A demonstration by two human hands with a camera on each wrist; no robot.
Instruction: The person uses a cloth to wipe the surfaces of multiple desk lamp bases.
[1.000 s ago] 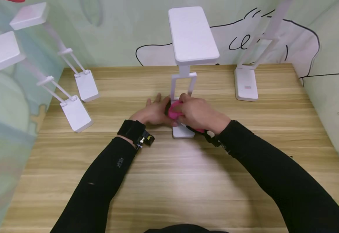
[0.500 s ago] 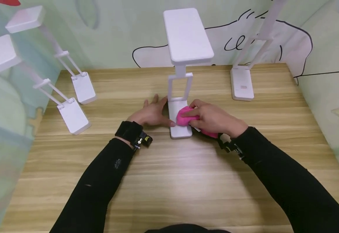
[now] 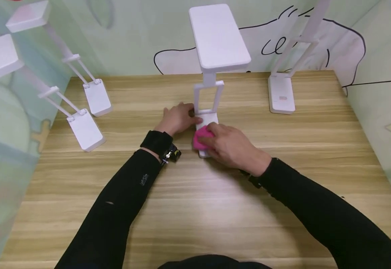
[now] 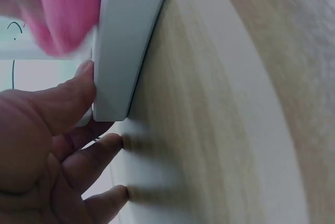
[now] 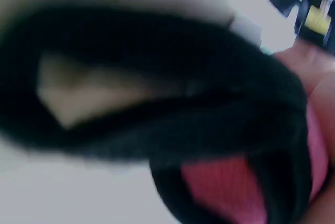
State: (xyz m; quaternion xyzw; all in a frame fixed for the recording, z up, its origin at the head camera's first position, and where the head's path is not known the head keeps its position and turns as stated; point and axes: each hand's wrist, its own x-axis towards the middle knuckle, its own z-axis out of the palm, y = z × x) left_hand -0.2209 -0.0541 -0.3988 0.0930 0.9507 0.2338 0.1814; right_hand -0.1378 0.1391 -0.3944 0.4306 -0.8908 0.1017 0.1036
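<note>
A white desk lamp (image 3: 220, 39) with a flat rectangular head stands upright at the middle of the table. My left hand (image 3: 177, 118) holds the rear left part of its base (image 4: 125, 51): the thumb lies on the top edge, and other fingers reach down behind, some meeting the tabletop. My right hand (image 3: 233, 147) grips a bunched pink cloth (image 3: 202, 139) and presses it on the front half of the base. Black edging (image 5: 157, 130) on the cloth shows blurred in the right wrist view. Cloth and right hand cover much of the base.
Two similar white lamps (image 3: 86, 130) stand at the left of the wooden table (image 3: 195, 209). Another lamp (image 3: 281, 95) stands at the back right, its head out of view. Patterned walls (image 3: 131, 37) enclose the back and sides.
The right hand has moved the cloth from the rear of the base, over to its right side, then left and frontward. The left thumb has shifted back along the base.
</note>
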